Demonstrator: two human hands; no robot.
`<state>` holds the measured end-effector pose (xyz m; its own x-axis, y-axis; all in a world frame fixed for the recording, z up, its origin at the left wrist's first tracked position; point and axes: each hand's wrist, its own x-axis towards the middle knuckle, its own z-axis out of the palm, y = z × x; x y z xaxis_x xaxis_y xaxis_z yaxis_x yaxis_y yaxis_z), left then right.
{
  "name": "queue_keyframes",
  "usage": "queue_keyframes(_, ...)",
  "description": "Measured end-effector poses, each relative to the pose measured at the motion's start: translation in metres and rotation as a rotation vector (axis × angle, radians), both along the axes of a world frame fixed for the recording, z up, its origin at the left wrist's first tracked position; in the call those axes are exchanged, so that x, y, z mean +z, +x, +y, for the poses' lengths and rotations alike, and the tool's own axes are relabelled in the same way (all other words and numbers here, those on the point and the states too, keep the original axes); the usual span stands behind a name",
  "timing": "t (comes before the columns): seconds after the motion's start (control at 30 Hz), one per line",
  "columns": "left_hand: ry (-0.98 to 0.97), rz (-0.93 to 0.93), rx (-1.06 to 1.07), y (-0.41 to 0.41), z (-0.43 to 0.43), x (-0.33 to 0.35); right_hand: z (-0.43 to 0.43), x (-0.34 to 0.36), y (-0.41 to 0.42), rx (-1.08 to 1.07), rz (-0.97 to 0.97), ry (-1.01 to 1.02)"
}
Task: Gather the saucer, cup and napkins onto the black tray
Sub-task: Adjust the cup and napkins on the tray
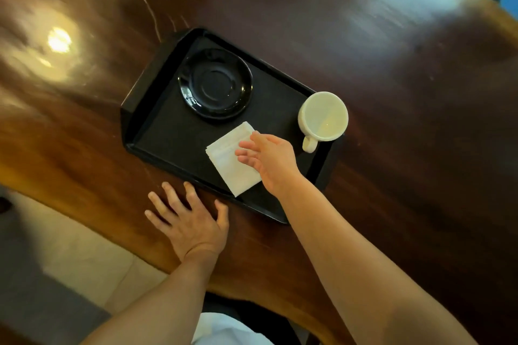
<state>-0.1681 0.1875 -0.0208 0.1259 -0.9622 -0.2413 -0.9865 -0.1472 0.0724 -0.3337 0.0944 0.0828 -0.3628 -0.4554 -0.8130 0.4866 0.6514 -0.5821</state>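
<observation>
Over on the left we see the left hand (190, 221) flat on the wooden table (84, 148), fingers spread, gripping nothing, its fingertips just short of the near rim of the one black tray (145, 98). On that tray we count one black saucer (215, 82), sitting empty toward the far left corner. Moving right, one small stack of white napkins (229, 159) lies on the tray floor near the front edge; how many sheets, we cannot tell. The right hand (267, 159) hovers above the stack's right side, fingers loose and apart, holding nothing. Furthest right, one white cup (322, 116) stands upright at the tray's right end, handle pointing toward us.
</observation>
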Motion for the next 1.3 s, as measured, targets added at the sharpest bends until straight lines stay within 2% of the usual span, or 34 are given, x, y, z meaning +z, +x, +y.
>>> queue_keyframes(0.57,0.000,0.011,-0.017,-0.001,-0.003,0.003,-0.064,-0.011,0.024,0.065,-0.047,0.000)
queue_keyframes(0.9,-0.008,0.027,-0.016,-0.001,-0.004,0.009,-0.083,-0.023,0.016,-0.041,-0.045,0.171)
queue_keyframes(1.0,-0.009,0.027,-0.018,-0.001,-0.004,0.008,-0.092,-0.018,0.016,0.047,-0.043,0.195)
queue_keyframes(1.17,-0.020,0.025,-0.014,-0.001,-0.003,0.006,-0.100,-0.019,0.016,-0.019,-0.032,0.226)
queue_keyframes(1.3,-0.023,0.030,-0.021,0.000,-0.003,0.005,-0.100,-0.014,0.017,0.014,0.039,0.241)
